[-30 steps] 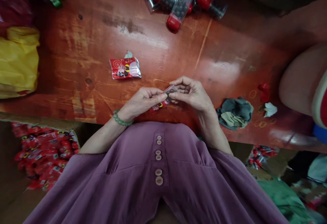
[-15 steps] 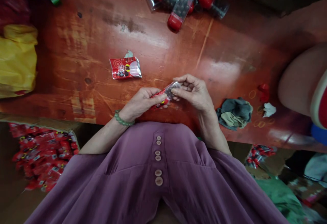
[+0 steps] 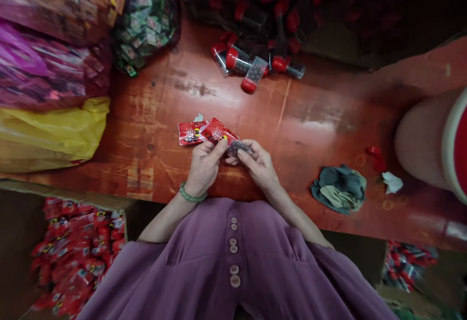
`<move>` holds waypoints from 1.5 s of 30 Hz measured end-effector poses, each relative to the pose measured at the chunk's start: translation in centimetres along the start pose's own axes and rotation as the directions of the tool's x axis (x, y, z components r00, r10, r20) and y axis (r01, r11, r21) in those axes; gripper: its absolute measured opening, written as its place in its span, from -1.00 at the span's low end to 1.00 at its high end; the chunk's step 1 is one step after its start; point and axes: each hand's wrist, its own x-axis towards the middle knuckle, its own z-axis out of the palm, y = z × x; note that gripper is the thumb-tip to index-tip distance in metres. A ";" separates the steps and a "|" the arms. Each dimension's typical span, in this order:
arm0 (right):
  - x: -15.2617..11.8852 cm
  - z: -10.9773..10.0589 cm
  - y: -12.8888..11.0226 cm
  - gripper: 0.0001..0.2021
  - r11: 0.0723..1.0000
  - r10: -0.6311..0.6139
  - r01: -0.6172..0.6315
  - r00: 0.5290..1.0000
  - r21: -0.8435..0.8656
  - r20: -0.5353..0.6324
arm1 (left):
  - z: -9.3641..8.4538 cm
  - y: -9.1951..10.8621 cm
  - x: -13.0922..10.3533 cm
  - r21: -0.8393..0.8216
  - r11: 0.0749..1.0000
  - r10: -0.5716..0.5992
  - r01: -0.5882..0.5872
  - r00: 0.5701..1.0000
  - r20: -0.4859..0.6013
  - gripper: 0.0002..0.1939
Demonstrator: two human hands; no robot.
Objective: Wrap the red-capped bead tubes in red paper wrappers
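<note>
My left hand, with a green bead bracelet at the wrist, pinches a red printed wrapper. My right hand grips a clear tube filled with dark balls, whose other end meets the wrapper; whether it sits inside the wrapper I cannot tell. Just behind the held wrapper, a second red packet lies flat on the table, partly covered by it. Farther back lie several clear tubes with red caps, among them one tube with its cap towards me.
Filled bags, one yellow, stand at left. A grey cloth, a crumpled white tissue and a large tub are on the right. Below the table edge at left, a box holds many red packets.
The view has shifted, showing more of the table's far side. Both hands have moved forward, towards the packet on the table, and the held wrapper now overlaps that packet.
</note>
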 end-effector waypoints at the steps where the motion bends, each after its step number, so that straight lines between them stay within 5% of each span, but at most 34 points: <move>1: -0.1 -0.1 -0.1 -0.59 0.999 0.015 -0.013 0.999 -0.042 0.050 | -0.1 0.1 0.2 -0.004 1.000 0.011 -0.011 1.000 -0.012 -0.62; 9: -0.1 0.3 -0.4 -0.75 0.856 -0.196 0.208 0.978 -0.474 0.076 | -0.7 -0.3 0.9 0.028 0.997 0.069 -0.066 0.994 -0.090 -0.58; 18: 1.6 -0.5 -1.0 -0.72 0.993 -0.052 0.075 0.969 -0.088 0.242 | -1.4 -0.2 0.6 0.119 0.993 -0.002 -0.019 0.985 0.174 -0.57; 26: 2.5 0.1 -1.3 -0.57 0.998 0.044 -0.056 0.950 0.029 0.308 | 0.2 1.5 -0.3 -0.061 0.997 -0.045 0.052 0.992 0.114 -0.54; 34: 2.5 1.0 -1.0 -0.61 1.000 0.007 -0.004 0.946 -0.007 0.325 | 0.4 0.5 -2.0 -0.052 0.999 -0.001 0.005 0.997 0.080 -0.50; 40: 1.2 2.6 -0.7 -0.60 0.997 0.036 -0.008 0.926 -0.076 0.376 | -1.9 1.7 -4.5 0.062 0.995 0.071 -0.076 0.994 0.087 -0.57; 43: 0.9 2.6 -0.5 -0.70 0.969 -0.013 0.100 0.933 -0.225 0.361 | -5.1 4.0 -7.7 0.242 0.957 0.173 -0.158 0.984 -0.038 -0.67; 45: 1.4 2.3 -0.6 -0.77 0.868 -0.160 0.282 0.938 -0.408 0.307 | -8.5 5.8 -10.6 0.433 0.883 0.285 -0.182 0.940 -0.187 -0.71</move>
